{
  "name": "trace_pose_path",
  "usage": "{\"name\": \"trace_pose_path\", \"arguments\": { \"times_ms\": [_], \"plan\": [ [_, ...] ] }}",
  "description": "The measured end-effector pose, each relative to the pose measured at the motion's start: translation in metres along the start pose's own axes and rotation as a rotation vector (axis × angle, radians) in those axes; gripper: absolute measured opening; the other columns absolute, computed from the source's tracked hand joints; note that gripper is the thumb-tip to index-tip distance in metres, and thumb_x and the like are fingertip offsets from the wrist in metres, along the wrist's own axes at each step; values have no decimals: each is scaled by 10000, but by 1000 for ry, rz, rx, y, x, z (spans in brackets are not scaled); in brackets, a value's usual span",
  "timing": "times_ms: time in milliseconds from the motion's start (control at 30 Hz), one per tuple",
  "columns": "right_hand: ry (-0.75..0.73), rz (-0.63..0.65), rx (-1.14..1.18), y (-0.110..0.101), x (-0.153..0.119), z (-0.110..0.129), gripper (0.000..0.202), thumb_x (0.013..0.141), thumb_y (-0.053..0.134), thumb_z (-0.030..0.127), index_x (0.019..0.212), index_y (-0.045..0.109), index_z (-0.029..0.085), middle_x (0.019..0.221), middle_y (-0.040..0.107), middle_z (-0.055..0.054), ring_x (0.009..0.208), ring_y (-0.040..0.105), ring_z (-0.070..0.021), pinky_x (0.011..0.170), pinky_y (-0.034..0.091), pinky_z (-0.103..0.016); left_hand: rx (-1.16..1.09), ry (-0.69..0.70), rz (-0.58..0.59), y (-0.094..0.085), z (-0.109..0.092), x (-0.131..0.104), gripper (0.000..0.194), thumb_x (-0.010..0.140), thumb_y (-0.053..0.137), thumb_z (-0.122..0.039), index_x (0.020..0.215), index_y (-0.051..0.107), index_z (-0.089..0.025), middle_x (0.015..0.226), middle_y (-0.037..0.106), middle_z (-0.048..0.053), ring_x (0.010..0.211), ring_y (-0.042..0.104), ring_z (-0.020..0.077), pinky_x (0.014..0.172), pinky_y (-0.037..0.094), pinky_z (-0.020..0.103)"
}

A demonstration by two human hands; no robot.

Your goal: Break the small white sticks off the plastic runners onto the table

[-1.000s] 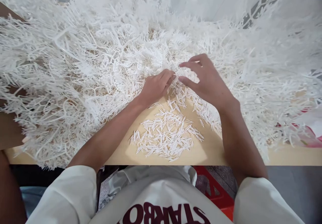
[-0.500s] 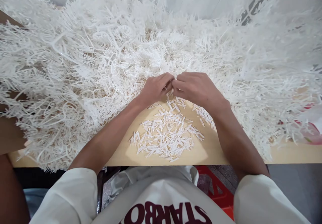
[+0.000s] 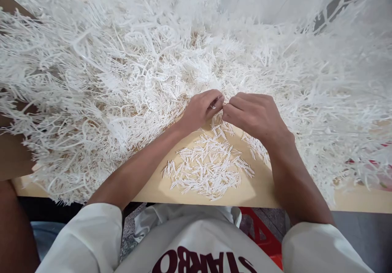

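Observation:
My left hand (image 3: 200, 109) is curled, with its thumb and fingers pinched together. Bits of small white plastic sticks (image 3: 213, 102) show in its curl. Fingertip to fingertip with it, my right hand (image 3: 259, 115) is closed, knuckles up. Whatever its fingers grip is hidden. Both hands are at the near edge of a big heap of white branching plastic sprues (image 3: 143, 68). Below them on the table lies a loose pile of short white plastic sticks (image 3: 211, 166).
The pale wooden table (image 3: 260, 191) has its front edge close to my body. More loose sticks (image 3: 255, 146) lie by my right wrist. At the far left is another person's limb (image 3: 18, 228). A red plastic stool (image 3: 263, 236) stands below the table.
The whole view has shifted slightly, so the hands appear further right. My right hand has turned a little, and its fingers look more tightly closed. The stick pile looks much the same.

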State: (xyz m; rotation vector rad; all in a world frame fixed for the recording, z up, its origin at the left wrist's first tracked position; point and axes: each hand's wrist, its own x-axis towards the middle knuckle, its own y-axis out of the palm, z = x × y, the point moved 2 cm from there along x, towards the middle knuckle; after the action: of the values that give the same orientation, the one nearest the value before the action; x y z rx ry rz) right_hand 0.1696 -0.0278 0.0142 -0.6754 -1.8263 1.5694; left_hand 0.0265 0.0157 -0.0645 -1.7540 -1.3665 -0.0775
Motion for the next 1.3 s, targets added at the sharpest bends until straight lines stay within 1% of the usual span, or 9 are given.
{"name": "trace_pose_path", "arguments": {
  "times_ms": [167,267,433,567,767,900,1100,1200,1300],
  "plan": [
    [-94,-147,21,-10,-12,13,331,934,414,263,636,557,242,561,540,14,540,427,-114,525,310,-305,34,-218,-80,-7,16,6,397,993,237,-428,738,445,-205,603,492,-19,570,447,89,551,356,249],
    [135,-271,84,-7,-13,-3,255,948,408,323,858,641,272,712,641,-14,657,537,-143,593,390,-305,-8,-213,-43,-8,15,6,397,985,243,-464,764,454,-210,629,519,-16,570,465,90,565,375,250],
    [313,-116,353,14,-2,-32,371,942,390,485,1131,613,256,1114,665,-78,944,605,-212,739,433,-337,-7,-161,-69,-5,7,3,372,983,264,-465,820,488,-217,659,538,-11,588,487,93,598,401,250],
    [271,7,422,18,4,-27,371,954,360,500,1007,612,234,908,670,-36,761,566,-147,676,370,-272,42,-36,-21,-3,3,2,345,980,308,-438,832,518,-208,707,576,0,628,508,93,626,409,246],
    [171,47,111,12,3,-17,335,961,334,296,726,550,194,649,546,3,567,376,-105,569,212,-280,20,32,21,0,7,3,317,964,380,-396,780,541,-194,663,580,-22,596,493,75,602,379,229],
    [8,67,33,5,2,2,306,913,351,190,666,530,187,585,505,15,543,332,-97,565,203,-283,-46,-117,-80,-4,17,7,372,956,375,-449,720,508,-194,591,527,-30,538,457,75,543,344,236],
    [280,-71,107,-1,2,-3,295,966,356,367,925,593,197,778,614,-21,615,449,-103,552,224,-265,-128,-97,-28,-6,10,5,370,959,358,-476,742,480,-203,579,480,-40,521,433,68,529,334,232],
    [237,-24,135,9,2,-14,272,938,432,414,1048,578,213,913,630,-40,687,497,-121,563,244,-256,-112,-94,-57,-6,7,3,361,967,347,-456,755,490,-203,583,495,-37,520,435,67,533,346,226],
    [199,-19,89,18,3,-16,271,953,389,359,936,602,194,857,623,-41,680,486,-121,564,240,-263,-45,-20,-35,-5,6,2,347,965,370,-435,759,520,-198,592,518,-34,526,442,66,545,355,225]
  ]
}}
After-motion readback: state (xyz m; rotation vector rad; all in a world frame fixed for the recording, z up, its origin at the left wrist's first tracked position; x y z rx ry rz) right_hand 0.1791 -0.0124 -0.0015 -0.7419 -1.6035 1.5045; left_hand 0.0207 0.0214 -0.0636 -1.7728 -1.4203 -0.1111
